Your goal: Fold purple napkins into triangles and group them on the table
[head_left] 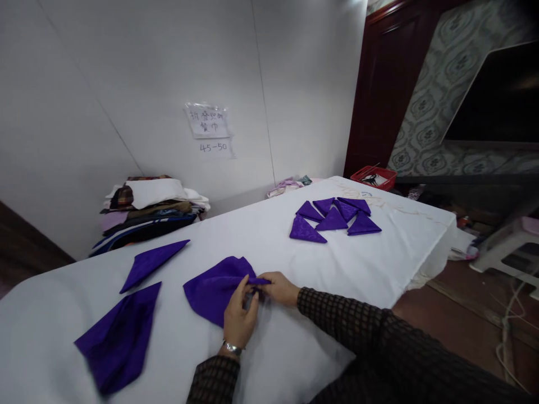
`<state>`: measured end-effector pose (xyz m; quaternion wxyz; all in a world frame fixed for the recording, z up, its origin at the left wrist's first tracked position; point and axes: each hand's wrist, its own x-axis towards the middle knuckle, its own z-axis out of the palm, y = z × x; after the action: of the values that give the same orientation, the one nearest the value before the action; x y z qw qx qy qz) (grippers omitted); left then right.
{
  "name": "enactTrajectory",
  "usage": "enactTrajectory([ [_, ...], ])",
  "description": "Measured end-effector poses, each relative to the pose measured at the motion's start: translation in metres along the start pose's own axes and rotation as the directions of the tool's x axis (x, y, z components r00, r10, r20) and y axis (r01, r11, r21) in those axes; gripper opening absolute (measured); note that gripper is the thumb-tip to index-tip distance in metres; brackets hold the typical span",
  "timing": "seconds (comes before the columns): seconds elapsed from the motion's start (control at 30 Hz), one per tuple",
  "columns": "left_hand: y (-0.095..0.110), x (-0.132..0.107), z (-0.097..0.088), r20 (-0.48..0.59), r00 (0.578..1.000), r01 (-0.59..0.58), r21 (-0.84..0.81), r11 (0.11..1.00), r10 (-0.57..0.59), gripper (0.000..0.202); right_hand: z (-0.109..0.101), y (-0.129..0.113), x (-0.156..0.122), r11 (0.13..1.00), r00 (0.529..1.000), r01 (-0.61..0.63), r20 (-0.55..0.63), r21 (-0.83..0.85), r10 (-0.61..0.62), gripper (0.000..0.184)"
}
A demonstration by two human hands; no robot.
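A purple cloth napkin (pixel 213 289) lies partly spread on the white-covered table, its right end raised off the cloth. My right hand (pixel 281 288) is closed on that raised, narrow end, thumb and fingers pinching the fabric. Just left of it, my left hand (pixel 241 315) is closed around the edge of the same napkin, with its thumb apart from the fingertips. Further left are a flat folded purple napkin (pixel 154 264) and a looser, creased purple napkin (pixel 122 342). Several purple napkins folded into triangles (pixel 332 219) sit grouped at the right.
The white tablecloth (pixel 269 235) covers a long table against a pale wall. A stack of folded clothes (pixel 154 210) stands behind its far edge. At the far right corner are a red basket (pixel 374 177) and, beyond the table, a plastic stool (pixel 511 252). A handwritten sign (pixel 209 122) hangs on the wall.
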<state>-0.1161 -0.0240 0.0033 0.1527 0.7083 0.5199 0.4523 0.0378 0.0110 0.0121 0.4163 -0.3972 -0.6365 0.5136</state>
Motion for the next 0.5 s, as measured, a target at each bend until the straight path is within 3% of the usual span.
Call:
enactTrajectory([
  [0.07, -0.003, 0.003, -0.002, -0.034, 0.994, -0.097, 0.144, 0.985, 0.103, 0.056, 0.000, 0.004, 0.003, 0.991, 0.992, -0.102, -0.070, 0.092, 0.109, 0.020],
  [0.13, -0.006, 0.005, -0.003, -0.005, 0.987, -0.152, 0.293, 0.944, 0.160, 0.057, -0.003, 0.004, 0.002, 0.986, 0.986, -0.114, -0.106, 0.120, 0.127, 0.026],
  [0.27, -0.019, 0.007, -0.003, 0.038, 0.998, -0.063, 0.492, 0.869, 0.051, 0.061, -0.013, -0.008, -0.008, 0.957, 0.978, -0.089, -0.159, 0.275, 0.137, 0.030],
  [0.4, -0.038, 0.011, -0.009, -0.020, 0.998, 0.066, 0.518, 0.853, -0.065, 0.054, -0.028, -0.020, -0.023, 0.904, 0.978, -0.051, -0.162, 0.424, 0.132, 0.025],
  [0.5, -0.048, 0.016, -0.018, -0.052, 0.997, -0.027, 0.395, 0.918, 0.051, 0.034, -0.042, -0.026, -0.031, 0.905, 0.971, -0.035, -0.201, 0.424, 0.132, 0.023],
])
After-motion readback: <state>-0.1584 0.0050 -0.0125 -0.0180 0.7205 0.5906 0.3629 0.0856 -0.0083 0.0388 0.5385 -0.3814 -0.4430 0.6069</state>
